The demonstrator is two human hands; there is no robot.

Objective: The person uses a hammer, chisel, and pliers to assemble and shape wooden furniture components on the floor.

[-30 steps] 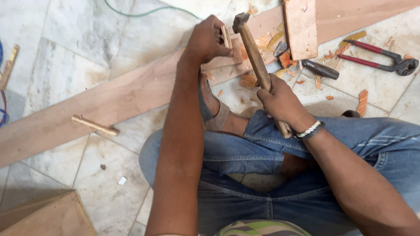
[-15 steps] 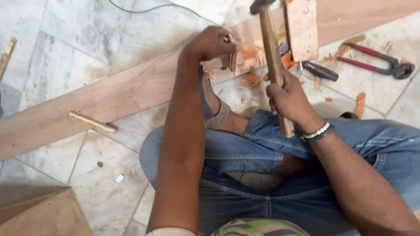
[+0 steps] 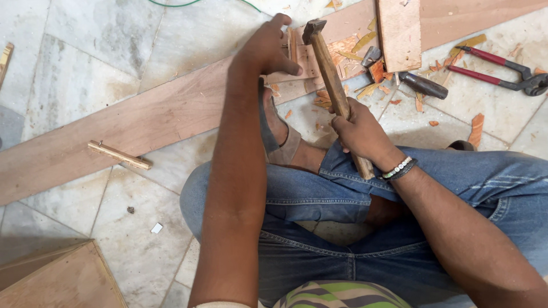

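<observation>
**Hammer head at chisel top, on long plank**

Chisel [image 3: 293, 45]: upright on plank [image 3: 142, 120], pinched in closed left hand [image 3: 265, 48]. Hammer [image 3: 334, 85]: right hand [image 3: 362, 134] wrapped round handle; head just right of chisel; handle slants back toward the person.

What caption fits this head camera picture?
Right hand holds a hammer beside a small wooden piece that the left hand steadies.

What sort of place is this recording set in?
Probably an informal carpentry spot on a tiled floor: a long wooden plank, scattered wood chips, red-handled pincers, and a hammer in the right hand.
</observation>
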